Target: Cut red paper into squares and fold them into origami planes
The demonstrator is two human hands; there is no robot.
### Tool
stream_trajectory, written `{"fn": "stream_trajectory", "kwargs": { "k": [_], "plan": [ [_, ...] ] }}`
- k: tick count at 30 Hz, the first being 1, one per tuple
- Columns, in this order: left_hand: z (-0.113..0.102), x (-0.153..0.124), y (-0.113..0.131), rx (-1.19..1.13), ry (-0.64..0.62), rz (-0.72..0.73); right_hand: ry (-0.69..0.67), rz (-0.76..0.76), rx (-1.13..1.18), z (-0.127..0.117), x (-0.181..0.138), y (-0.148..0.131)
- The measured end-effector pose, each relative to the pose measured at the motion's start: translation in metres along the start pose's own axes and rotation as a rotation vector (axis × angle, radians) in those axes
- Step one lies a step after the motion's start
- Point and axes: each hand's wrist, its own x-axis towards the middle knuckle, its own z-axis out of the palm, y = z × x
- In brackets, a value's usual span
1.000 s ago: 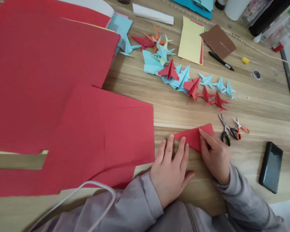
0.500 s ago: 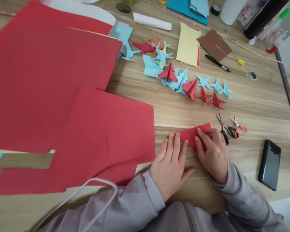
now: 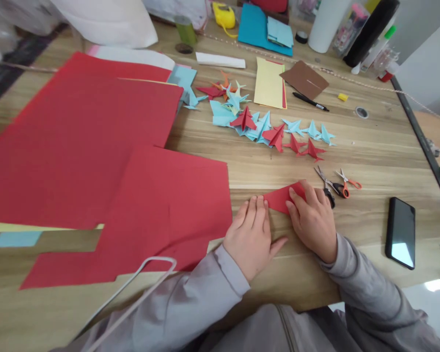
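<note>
A small folded red paper (image 3: 281, 199) lies on the wooden table (image 3: 370, 146) in front of me. My left hand (image 3: 252, 235) rests flat beside it, fingers stretched out and fingertips touching its left corner. My right hand (image 3: 311, 218) lies over the paper's right part, fingers pressing down on it. Most of the paper is hidden under my right hand.
Large red paper sheets (image 3: 95, 161) cover the table's left. A row of folded red and blue paper planes (image 3: 271, 128) lies behind. Two scissors (image 3: 335, 183) sit by my right hand, a black phone (image 3: 400, 232) further right. Yellow paper (image 3: 268, 82), a brown card (image 3: 304, 79) and a pen (image 3: 310, 101) lie at the back.
My right hand has slid left over the red paper, covering more of it. My head has lifted, showing more of the table's far side. The left hand stays put.
</note>
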Motion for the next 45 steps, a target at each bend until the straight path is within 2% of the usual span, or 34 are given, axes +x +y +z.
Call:
{"fn": "stream_trajectory", "kwargs": {
  "k": [5, 11, 15, 18, 23, 27, 35, 39, 45],
  "plan": [
    [-0.001, 0.002, 0.000, -0.014, -0.016, -0.014, -0.028, 0.027, 0.039, -0.001, 0.002, 0.000],
    [-0.004, 0.003, 0.010, -0.080, -0.143, -0.065, -0.050, 0.040, 0.117, -0.001, 0.005, 0.007],
    [-0.004, 0.002, 0.013, -0.114, -0.162, -0.067, -0.035, 0.038, 0.121, -0.001, 0.006, 0.007],
    [-0.002, 0.006, 0.000, -0.109, -0.138, -0.005, -0.037, 0.020, 0.087, -0.003, 0.005, 0.005],
    [0.003, 0.027, -0.044, -0.077, -0.133, 0.111, -0.059, -0.097, 0.050, -0.004, 0.001, 0.005],
    [0.007, 0.040, -0.061, -0.072, -0.159, 0.117, -0.036, -0.199, 0.090, 0.001, -0.001, 0.011],
    [0.014, 0.038, -0.049, -0.087, -0.111, 0.041, -0.067, -0.235, 0.082, 0.000, -0.005, 0.014],
    [0.013, 0.031, -0.044, -0.132, -0.120, 0.104, -0.085, -0.216, 0.075, -0.004, -0.004, 0.012],
    [0.005, 0.001, -0.004, -0.209, -0.156, 0.305, -0.106, -0.234, 0.054, -0.006, -0.003, 0.012]
  ]
}}
